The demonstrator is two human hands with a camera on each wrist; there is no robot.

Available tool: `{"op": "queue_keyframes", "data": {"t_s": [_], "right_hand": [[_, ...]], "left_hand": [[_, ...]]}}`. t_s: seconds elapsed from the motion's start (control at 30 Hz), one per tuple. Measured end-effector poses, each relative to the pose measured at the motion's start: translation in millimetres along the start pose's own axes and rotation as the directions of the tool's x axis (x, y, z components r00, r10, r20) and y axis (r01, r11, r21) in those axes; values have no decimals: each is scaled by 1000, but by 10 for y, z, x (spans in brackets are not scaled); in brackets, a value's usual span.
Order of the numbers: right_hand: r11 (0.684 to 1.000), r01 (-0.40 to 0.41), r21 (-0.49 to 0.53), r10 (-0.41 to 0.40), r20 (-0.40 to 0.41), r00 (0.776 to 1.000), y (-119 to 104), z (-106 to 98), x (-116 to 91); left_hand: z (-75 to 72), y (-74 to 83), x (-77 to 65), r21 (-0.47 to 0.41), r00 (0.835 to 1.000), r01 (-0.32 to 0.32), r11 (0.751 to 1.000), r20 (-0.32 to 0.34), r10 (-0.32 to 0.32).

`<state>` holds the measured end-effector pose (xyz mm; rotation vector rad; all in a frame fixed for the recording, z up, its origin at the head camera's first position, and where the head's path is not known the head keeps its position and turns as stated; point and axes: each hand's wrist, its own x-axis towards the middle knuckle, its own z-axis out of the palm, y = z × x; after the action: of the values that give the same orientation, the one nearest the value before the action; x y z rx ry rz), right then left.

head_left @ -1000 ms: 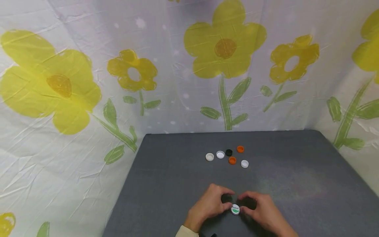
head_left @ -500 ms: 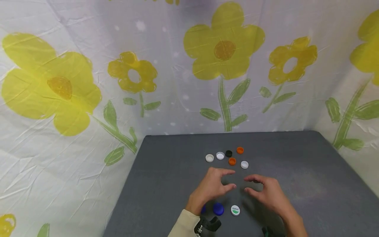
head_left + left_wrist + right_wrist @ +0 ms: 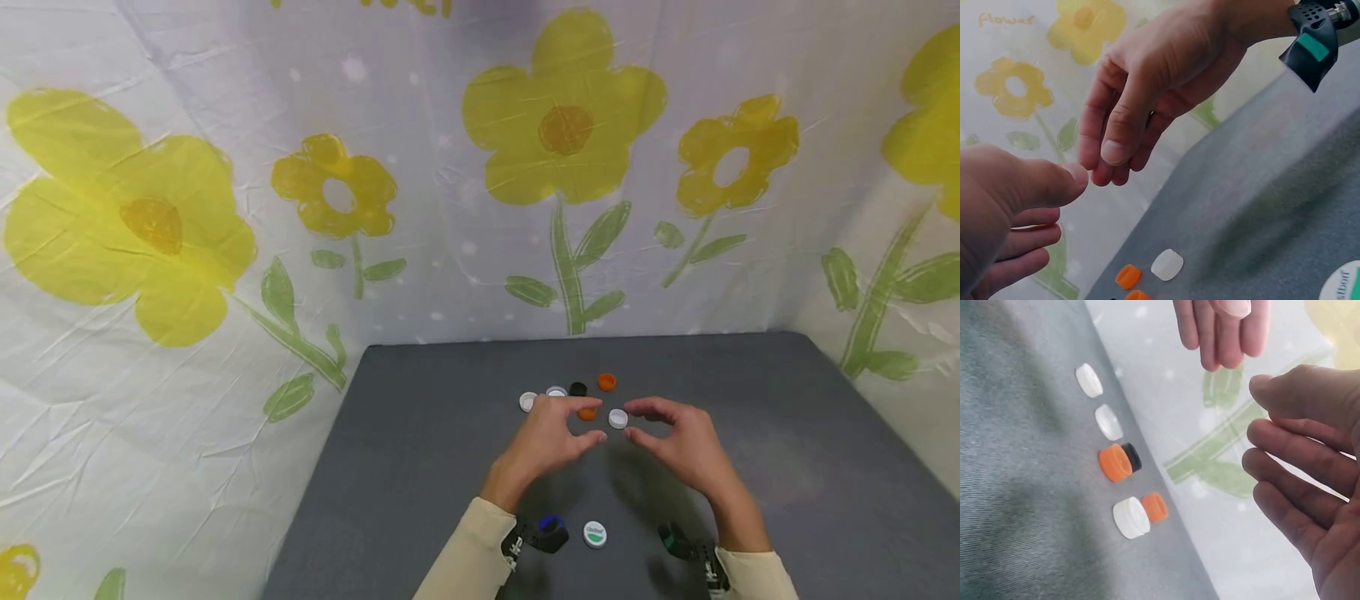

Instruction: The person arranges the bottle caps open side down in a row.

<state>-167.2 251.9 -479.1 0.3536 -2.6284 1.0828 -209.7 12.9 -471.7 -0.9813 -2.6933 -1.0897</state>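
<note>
Above the dark table, my left hand (image 3: pixel 546 437) and right hand (image 3: pixel 678 442) face each other, thumbs and fingers parted and loosely curved, with nothing in them. A white bottle cap (image 3: pixel 618 419) shows in the gap between them, hollow side up; in the right wrist view this white cap (image 3: pixel 1130 518) lies beneath the hands. The left fingers overlap an orange cap (image 3: pixel 587 414) in the head view. Nearer me lie a white cap with green print (image 3: pixel 595 534) and a blue cap (image 3: pixel 551 522), the latter partly covered by the left wrist's black camera mount.
Behind the hands lie another orange cap (image 3: pixel 607 382), a black cap (image 3: pixel 577 388) and two more white caps, one of them an off-white cap (image 3: pixel 528 402) at the left. A flowered cloth (image 3: pixel 450 250) hangs behind the grey table (image 3: pixel 420 467).
Both hands have left the green-printed cap and moved forward over the table towards the far group of caps. The green-printed cap stays on the table, and blue caps have come into view.
</note>
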Motion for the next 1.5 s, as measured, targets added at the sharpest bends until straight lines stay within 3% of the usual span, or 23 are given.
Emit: {"op": "queue_keyframes", "data": {"t_s": [0.17,0.33,0.77,1.0,1.5], "right_hand": [[1000,-9,21,9,-2,1000,75,-22,72],[997,-38,69,38,4,999,154,-35,119],[989,-98,109,99,-2,995,387,51,172],[985,-136,108,137,-5,990,540,176,182],[979,-160,125,160,6,987,798,329,242]], "left_hand": [[43,-32,136,3,1000,-23,1000,-6,23],[148,-109,244,-55,999,-27,998,-25,25],[506,-301,287,-184,996,88,979,16,-86],[682,-420,323,-171,993,119,978,11,-119],[908,-503,412,-99,993,99,990,-53,-105]]}}
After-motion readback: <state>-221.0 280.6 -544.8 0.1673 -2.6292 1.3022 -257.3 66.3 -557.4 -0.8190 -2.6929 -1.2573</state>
